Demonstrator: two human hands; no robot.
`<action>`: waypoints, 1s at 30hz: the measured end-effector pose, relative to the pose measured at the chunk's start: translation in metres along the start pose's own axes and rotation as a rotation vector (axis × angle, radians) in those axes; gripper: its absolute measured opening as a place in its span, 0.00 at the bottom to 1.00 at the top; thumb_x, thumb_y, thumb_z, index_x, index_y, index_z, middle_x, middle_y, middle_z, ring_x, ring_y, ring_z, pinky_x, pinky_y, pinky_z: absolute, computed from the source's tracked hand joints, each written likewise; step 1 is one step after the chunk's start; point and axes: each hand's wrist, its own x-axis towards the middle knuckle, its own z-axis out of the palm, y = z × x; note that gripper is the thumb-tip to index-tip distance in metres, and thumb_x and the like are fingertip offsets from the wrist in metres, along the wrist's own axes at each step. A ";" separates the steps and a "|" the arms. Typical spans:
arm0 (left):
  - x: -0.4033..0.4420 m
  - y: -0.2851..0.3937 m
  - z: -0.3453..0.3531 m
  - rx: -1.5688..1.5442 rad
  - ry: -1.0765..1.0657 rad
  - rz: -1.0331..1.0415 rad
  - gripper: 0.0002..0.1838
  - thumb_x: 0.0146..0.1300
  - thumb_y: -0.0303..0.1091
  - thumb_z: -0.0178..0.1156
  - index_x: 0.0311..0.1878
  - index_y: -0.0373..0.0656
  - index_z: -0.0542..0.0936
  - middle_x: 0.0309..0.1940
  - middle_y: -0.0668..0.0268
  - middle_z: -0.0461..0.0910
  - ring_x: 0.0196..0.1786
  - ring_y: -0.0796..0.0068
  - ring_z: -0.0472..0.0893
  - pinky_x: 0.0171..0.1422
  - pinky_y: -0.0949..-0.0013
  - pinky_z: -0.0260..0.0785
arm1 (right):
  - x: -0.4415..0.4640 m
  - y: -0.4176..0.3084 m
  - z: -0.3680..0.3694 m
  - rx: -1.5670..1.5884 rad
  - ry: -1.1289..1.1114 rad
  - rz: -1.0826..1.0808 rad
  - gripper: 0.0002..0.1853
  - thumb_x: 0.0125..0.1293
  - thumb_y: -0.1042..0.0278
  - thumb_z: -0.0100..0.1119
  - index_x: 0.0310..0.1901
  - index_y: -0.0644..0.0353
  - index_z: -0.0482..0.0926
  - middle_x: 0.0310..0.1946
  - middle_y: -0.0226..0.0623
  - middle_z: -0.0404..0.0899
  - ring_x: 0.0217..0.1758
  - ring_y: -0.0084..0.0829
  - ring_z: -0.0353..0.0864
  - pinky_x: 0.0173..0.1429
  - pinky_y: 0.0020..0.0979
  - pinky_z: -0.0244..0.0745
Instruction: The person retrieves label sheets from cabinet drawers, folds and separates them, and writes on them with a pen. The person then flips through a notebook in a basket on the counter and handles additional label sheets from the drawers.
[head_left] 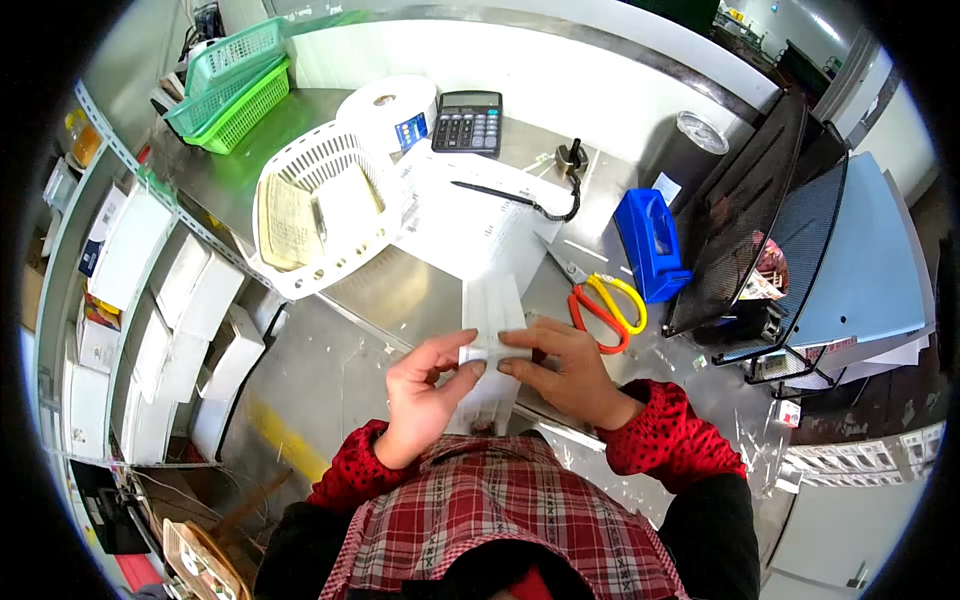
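Note:
Both hands meet at the metal table's front edge over a narrow white translucent strip [492,305]. My left hand [425,393] pinches its left side between thumb and fingers. On the other side, my right hand [570,373] pinches the strip with thumb and index finger. The strip's lower part hangs down toward the plaid apron. Beyond it lie printed white sheets [445,235] with a black pen [492,192] on a coiled cord. Scissors [608,308] with red and yellow handles rest to the right of the strip, their blades pointing away.
A white basket [328,278] with papers stands at left, near a white roll [385,100] and a calculator [468,122]. At right are a blue dispenser [650,245], a dark cylinder [688,150] and black mesh racks [745,215]. Green baskets [235,100] sit back left.

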 end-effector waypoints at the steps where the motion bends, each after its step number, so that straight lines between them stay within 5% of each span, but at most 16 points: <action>1: 0.001 0.002 -0.001 0.118 -0.008 0.088 0.16 0.58 0.16 0.67 0.50 0.37 0.84 0.39 0.66 0.83 0.38 0.81 0.82 0.44 0.77 0.74 | -0.001 -0.001 -0.001 -0.060 -0.006 -0.033 0.18 0.56 0.75 0.73 0.49 0.62 0.85 0.42 0.40 0.80 0.39 0.29 0.79 0.46 0.27 0.74; 3: 0.005 0.008 -0.007 0.371 -0.016 0.203 0.16 0.54 0.21 0.71 0.48 0.39 0.85 0.35 0.63 0.81 0.35 0.75 0.83 0.39 0.73 0.76 | -0.002 -0.003 -0.002 -0.111 -0.031 -0.091 0.16 0.55 0.75 0.73 0.47 0.61 0.86 0.41 0.41 0.80 0.39 0.32 0.79 0.47 0.29 0.75; 5: 0.004 0.013 -0.016 0.744 -0.130 0.472 0.17 0.48 0.26 0.74 0.44 0.40 0.86 0.34 0.63 0.79 0.33 0.71 0.82 0.32 0.69 0.77 | 0.003 -0.002 0.006 -0.222 0.170 -0.400 0.13 0.53 0.77 0.73 0.42 0.60 0.87 0.37 0.38 0.81 0.38 0.36 0.80 0.47 0.34 0.74; 11: 0.008 0.026 -0.031 0.750 -0.217 0.792 0.12 0.45 0.30 0.70 0.36 0.45 0.84 0.37 0.69 0.77 0.31 0.69 0.80 0.30 0.67 0.74 | 0.003 -0.001 0.003 -0.381 0.025 -0.631 0.13 0.50 0.74 0.72 0.40 0.55 0.85 0.33 0.29 0.81 0.38 0.36 0.80 0.42 0.39 0.70; 20: 0.012 0.038 -0.036 0.799 -0.373 0.821 0.12 0.44 0.30 0.64 0.36 0.42 0.80 0.35 0.68 0.78 0.30 0.71 0.80 0.31 0.68 0.73 | 0.004 -0.010 0.005 -0.401 0.046 -0.760 0.13 0.49 0.77 0.71 0.39 0.58 0.83 0.35 0.31 0.83 0.33 0.36 0.82 0.37 0.36 0.72; 24: 0.037 0.057 -0.079 1.086 0.181 1.286 0.12 0.46 0.27 0.65 0.37 0.40 0.85 0.32 0.68 0.83 0.27 0.79 0.79 0.25 0.73 0.69 | 0.007 0.011 0.000 -0.386 0.114 -0.681 0.14 0.49 0.78 0.69 0.39 0.60 0.81 0.32 0.34 0.82 0.30 0.39 0.80 0.35 0.38 0.71; 27: 0.053 0.126 -0.122 1.317 0.345 1.164 0.14 0.54 0.23 0.67 0.46 0.37 0.85 0.39 0.58 0.87 0.33 0.68 0.85 0.32 0.70 0.76 | 0.007 0.017 0.003 -0.416 0.071 -0.656 0.14 0.49 0.82 0.67 0.39 0.60 0.80 0.32 0.37 0.83 0.32 0.39 0.81 0.37 0.38 0.72; 30: 0.110 0.117 -0.148 1.351 0.591 1.158 0.16 0.49 0.19 0.70 0.44 0.36 0.85 0.40 0.58 0.86 0.35 0.63 0.85 0.38 0.69 0.78 | 0.007 0.027 0.004 -0.437 0.060 -0.613 0.14 0.48 0.80 0.67 0.38 0.59 0.81 0.32 0.36 0.83 0.32 0.40 0.81 0.38 0.39 0.73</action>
